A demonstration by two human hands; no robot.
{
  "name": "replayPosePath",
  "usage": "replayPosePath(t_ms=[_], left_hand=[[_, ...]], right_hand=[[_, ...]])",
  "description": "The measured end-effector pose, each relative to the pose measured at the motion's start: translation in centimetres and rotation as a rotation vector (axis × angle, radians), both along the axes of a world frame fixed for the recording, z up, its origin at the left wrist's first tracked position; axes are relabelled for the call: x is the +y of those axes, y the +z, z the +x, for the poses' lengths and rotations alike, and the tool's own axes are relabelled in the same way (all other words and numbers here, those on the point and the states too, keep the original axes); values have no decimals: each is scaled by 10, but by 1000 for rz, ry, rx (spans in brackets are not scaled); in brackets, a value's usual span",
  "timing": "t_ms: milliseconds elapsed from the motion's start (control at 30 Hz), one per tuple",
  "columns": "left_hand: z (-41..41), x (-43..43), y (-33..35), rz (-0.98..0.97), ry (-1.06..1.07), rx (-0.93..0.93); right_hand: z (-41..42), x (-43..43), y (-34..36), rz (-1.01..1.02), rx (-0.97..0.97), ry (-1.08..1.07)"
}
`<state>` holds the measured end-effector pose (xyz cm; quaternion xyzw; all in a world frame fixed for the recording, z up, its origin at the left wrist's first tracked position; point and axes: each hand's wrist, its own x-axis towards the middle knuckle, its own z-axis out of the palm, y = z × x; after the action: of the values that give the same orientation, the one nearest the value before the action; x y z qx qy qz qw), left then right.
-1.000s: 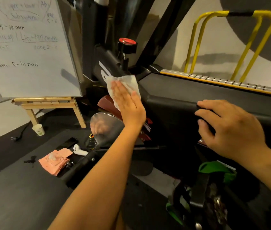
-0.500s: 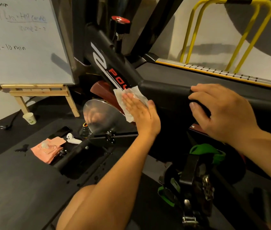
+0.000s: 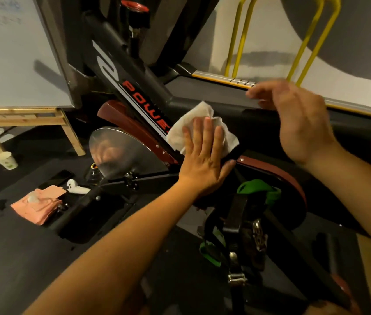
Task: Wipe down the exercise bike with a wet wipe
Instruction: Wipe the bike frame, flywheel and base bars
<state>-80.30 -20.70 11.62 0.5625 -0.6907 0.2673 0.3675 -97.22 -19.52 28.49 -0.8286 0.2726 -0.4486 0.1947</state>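
Now the left hand (image 3: 202, 169) presses the wipe (image 3: 193, 123) flat on the bike (image 3: 134, 71) frame, fingers straight. Soft, limp, so likely best pinned under the palm; the right hand (image 3: 298, 119) hovers loose, empty.

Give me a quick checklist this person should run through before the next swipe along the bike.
1. Wet wipe pinned flat under the left hand: ok.
2. Wipe touching the bike frame, at the lower end of the red lettering: ok.
3. Right hand steadying the bike: not ok; it hangs in the air, blurred, holding nothing.
4. Wipe damp enough: cannot tell.
5. Green pedal strap clear of the wiping hand: ok, though it sits close below the wrist.
6. Spare wipes nearby: probably ok; a pink pack lies on the floor by the bike's base.
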Motion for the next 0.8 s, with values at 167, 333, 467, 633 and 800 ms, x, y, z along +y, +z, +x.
replayPosePath(t_ms=[167,333,467,633,800], left_hand=[[51,4,-1,15,-271,-861],[7,-13,110,-113,-250,-788],[-25,-15,123,-107,-412,-1047],[-98,-23,129,-118,-480,-1282],[-178,-16,162,-155,-593,-952]], right_hand=[[-45,23,15,142,-257,64],[-83,34,-9,-87,-21,-65],[-105,50,-36,-311,230,-170],[-124,69,-50,-410,193,-308],[-133,88,21,-443,-140,-457]])
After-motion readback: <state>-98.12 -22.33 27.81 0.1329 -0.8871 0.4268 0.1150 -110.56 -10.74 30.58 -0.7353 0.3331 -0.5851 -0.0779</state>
